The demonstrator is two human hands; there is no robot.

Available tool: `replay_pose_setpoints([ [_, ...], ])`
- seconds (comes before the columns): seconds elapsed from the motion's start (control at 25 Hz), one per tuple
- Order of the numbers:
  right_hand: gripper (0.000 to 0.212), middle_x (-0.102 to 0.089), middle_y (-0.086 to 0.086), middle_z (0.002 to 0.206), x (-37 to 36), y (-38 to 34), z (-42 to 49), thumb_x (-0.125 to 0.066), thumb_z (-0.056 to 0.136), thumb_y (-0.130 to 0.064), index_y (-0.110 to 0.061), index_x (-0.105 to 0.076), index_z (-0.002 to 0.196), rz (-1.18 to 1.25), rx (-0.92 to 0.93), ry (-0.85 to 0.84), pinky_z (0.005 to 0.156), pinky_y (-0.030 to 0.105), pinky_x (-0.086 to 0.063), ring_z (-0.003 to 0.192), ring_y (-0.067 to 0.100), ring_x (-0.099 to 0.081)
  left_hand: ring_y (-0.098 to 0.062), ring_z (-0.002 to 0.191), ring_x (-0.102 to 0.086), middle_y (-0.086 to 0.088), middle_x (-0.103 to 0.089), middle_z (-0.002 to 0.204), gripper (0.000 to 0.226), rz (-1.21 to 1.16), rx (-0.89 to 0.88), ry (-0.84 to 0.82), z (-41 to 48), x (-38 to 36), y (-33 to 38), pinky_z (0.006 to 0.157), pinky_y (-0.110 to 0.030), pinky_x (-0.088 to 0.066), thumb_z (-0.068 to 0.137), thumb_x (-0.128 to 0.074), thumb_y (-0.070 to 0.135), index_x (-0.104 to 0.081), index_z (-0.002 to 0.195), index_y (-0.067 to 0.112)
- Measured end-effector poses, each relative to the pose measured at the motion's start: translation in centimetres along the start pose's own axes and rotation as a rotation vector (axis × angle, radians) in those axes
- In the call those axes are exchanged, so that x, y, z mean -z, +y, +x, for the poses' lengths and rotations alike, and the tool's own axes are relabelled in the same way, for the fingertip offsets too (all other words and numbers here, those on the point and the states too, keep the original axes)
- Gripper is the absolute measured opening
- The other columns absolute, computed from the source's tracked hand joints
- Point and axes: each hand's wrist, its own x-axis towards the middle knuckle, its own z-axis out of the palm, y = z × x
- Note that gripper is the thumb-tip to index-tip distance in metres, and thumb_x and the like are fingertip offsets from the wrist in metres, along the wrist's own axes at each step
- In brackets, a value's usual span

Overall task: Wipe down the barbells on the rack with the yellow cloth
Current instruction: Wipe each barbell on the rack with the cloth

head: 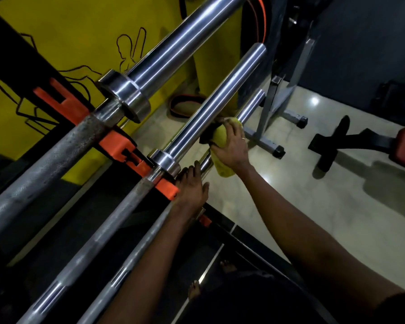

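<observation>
Yellow wall (56,38) ahead on my left, black line drawing of figure (129,50) on it. Black-and-orange strap (257,19) hangs top centre. Pale glossy floor (325,195) below, light glinting off it. Coiled black-and-orange belt (180,114) lying on floor by wall. Grey metal stand (269,106) with black rubber feet to my right. Beyond it, bench (332,146) with black legs, red pad.

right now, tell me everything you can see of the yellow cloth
The yellow cloth is soft, crumpled fabric, bright yellow-green, bunched around the chrome sleeve of the lowest barbell. The right hand grips it there, fingers curled over it. A loose end hangs below the hand. A dark patch shows at its left edge; I cannot tell what it is.
</observation>
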Motion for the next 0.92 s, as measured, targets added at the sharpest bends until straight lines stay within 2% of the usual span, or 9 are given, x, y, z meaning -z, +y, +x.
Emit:
replay_pose_setpoints([
  [0.12,0.108,-0.018,0.009,0.163,-0.1,-0.9,2.3,-0.076,0.075,-0.053,-0.026,-0.011,0.157,0.304,-0.269,0.155,0.107,0.057,-0.040,0.143,0.040,-0.032,-0.040,0.133,-0.037,-0.017,-0.034,0.152,0.068,-0.153,0.024,-0.012,0.8,-0.5,-0.4,0.103,-0.048,-0.036,0.097,-0.048,0.030,-0.017,0.154,0.011],
  [0.24,0.100,-0.051,0.010,0.144,-1.2,0.1,3.2,-0.077,0.075,-0.054,-0.021,-0.027,0.155,0.698,-0.521,0.226,0.106,0.051,-0.046,0.128,0.033,-0.053,-0.040,0.134,-0.036,-0.014,-0.037,0.152,0.066,-0.205,0.062,0.016,1.0,-0.8,-0.5,0.107,-0.049,-0.033,0.095,-0.049,0.030,-0.023,0.153,0.013],
  [0.32,0.088,-0.063,0.012,0.125,-2.1,2.6,3.7,-0.077,0.071,-0.060,-0.012,-0.051,0.140,1.122,-0.635,0.103,0.105,0.054,-0.046,0.112,0.032,-0.062,-0.037,0.135,-0.035,-0.011,-0.037,0.153,0.065,-0.204,0.068,0.035,0.9,-0.9,-0.3,0.108,-0.048,-0.029,0.095,-0.049,0.031,-0.025,0.153,0.014],
  [0.4,0.070,-0.063,0.015,0.113,-2.5,4.1,3.8,-0.076,0.078,-0.057,-0.005,-0.061,0.123,1.415,-0.527,-0.103,0.103,0.051,-0.045,0.100,0.032,-0.062,-0.036,0.133,-0.038,-0.010,-0.039,0.151,0.064,-0.201,0.060,0.076,0.8,-1.0,-0.2,0.108,-0.047,-0.029,0.094,-0.049,0.030,-0.028,0.152,0.013],
  [0.48,0.061,-0.064,0.013,0.107,-2.2,4.0,3.2,-0.074,0.080,-0.056,-0.007,-0.064,0.115,1.505,-0.509,-0.108,0.094,0.044,-0.050,0.094,0.028,-0.065,-0.038,0.128,-0.044,-0.011,-0.044,0.148,0.065,-0.189,0.048,0.089,0.9,-1.2,-0.3,0.103,-0.048,-0.035,0.090,-0.047,0.032,-0.032,0.151,0.012],
  [0.6,0.064,-0.067,0.013,0.100,-1.3,2.7,2.2,-0.077,0.073,-0.061,-0.011,-0.064,0.110,1.371,-0.541,-0.133,0.085,0.043,-0.053,0.092,0.031,-0.065,-0.037,0.125,-0.047,-0.010,-0.044,0.148,0.067,-0.119,0.056,0.083,1.0,-1.0,-0.2,0.097,-0.045,-0.042,0.090,-0.041,0.036,-0.028,0.153,0.015],
  [0.72,0.078,-0.056,0.011,0.133,0.4,1.0,1.7,-0.076,0.081,-0.046,-0.017,-0.039,0.143,0.713,-0.489,0.110,0.106,0.050,-0.044,0.124,0.033,-0.054,-0.033,0.133,-0.039,-0.005,-0.031,0.155,0.067,0.014,0.117,-0.054,1.4,-0.4,0.3,0.100,-0.043,-0.041,0.100,-0.034,0.042,-0.004,0.156,0.020],
  [0.8,0.096,-0.040,0.012,0.150,0.9,-0.6,1.1,-0.080,0.077,-0.045,-0.015,-0.026,0.151,0.203,-0.244,0.145,0.114,0.056,-0.030,0.137,0.033,-0.038,-0.036,0.129,-0.043,-0.009,-0.031,0.153,0.071,0.006,0.134,-0.117,2.3,0.1,1.0,0.096,-0.047,-0.044,0.100,-0.035,0.045,0.000,0.155,0.018],
  [0.92,0.098,-0.026,0.008,0.161,0.2,-0.8,2.1,-0.080,0.073,-0.050,-0.017,-0.031,0.152,0.000,-0.019,0.026,0.119,0.060,-0.017,0.150,0.034,-0.015,-0.038,0.119,-0.050,-0.016,-0.042,0.145,0.071,-0.016,0.062,-0.089,3.7,0.1,0.9,0.092,-0.049,-0.047,0.099,-0.035,0.046,-0.003,0.154,0.014],
])
